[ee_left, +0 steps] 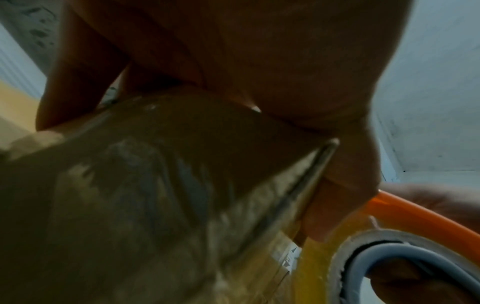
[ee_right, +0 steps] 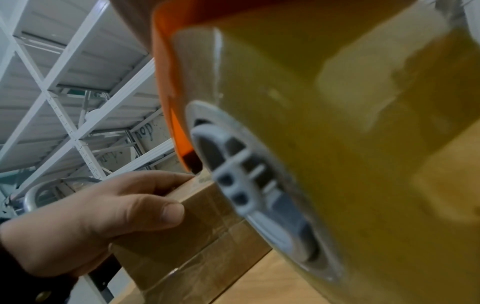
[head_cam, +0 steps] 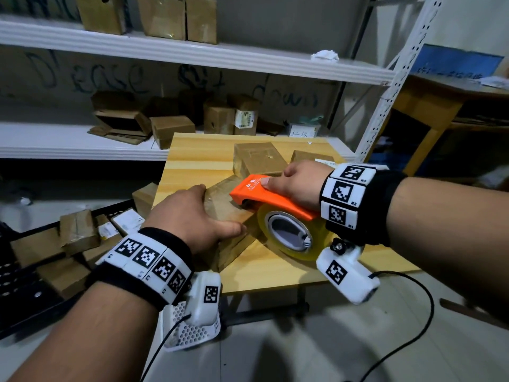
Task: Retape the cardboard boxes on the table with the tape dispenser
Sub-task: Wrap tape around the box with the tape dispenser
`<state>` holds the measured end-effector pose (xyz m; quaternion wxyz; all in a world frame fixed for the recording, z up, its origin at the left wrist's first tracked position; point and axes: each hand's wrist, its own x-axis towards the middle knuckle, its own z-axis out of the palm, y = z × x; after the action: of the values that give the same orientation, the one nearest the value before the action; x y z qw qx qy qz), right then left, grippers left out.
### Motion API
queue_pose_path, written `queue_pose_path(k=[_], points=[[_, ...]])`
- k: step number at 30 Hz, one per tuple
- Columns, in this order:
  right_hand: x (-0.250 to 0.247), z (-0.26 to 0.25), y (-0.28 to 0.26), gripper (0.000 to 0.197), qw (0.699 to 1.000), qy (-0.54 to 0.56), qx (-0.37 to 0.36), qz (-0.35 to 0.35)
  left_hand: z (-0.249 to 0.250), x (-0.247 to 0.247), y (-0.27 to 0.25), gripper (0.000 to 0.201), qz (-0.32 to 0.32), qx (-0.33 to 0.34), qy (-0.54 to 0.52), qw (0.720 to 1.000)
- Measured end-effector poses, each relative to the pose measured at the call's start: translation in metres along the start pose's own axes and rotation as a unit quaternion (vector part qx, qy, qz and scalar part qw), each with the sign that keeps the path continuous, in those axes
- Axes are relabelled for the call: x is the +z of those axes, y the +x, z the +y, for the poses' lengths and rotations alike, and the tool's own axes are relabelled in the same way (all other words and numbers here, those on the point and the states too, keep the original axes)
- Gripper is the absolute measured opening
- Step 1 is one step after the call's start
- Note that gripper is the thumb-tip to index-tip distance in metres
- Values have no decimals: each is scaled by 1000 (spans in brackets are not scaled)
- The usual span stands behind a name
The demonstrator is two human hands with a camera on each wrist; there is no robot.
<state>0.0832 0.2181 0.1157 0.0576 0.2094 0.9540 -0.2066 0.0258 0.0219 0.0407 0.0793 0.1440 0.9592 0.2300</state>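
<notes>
A brown cardboard box (head_cam: 220, 205) lies on the wooden table (head_cam: 198, 158), with old clear tape on its sides (ee_right: 182, 236). My left hand (head_cam: 192, 216) grips its near end, thumb along the right edge and fingers over the far side. My right hand (head_cam: 297, 183) grips the orange tape dispenser (head_cam: 264, 194), whose front end sits on the box top. The yellowish tape roll (head_cam: 292, 232) hangs beside the box's right side. In the left wrist view the box (ee_left: 155, 185) fills the frame under my palm, with the roll (ee_left: 389, 267) at lower right.
Two more cardboard boxes (head_cam: 259, 158) (head_cam: 311, 157) lie on the table behind my right hand. White shelves (head_cam: 82, 142) behind hold several boxes. More boxes (head_cam: 80, 232) lie on a black rack at lower left. A wooden desk (head_cam: 429, 111) stands at right.
</notes>
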Motion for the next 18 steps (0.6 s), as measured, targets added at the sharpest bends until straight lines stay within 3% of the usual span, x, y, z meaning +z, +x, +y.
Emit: queue_pose_path(k=[3,7,18], points=[[-7,7,-5,61,999,-33,3,0,0,0,0,101,2,-1,-1,1000],[-14,23,-17,63,999,-32,13,-6,1,1,0,107,4,-6,-1,1000],[-8,50,-24,47,1000,-4,14,-26,3,4,0,102,15,-16,2,1000]])
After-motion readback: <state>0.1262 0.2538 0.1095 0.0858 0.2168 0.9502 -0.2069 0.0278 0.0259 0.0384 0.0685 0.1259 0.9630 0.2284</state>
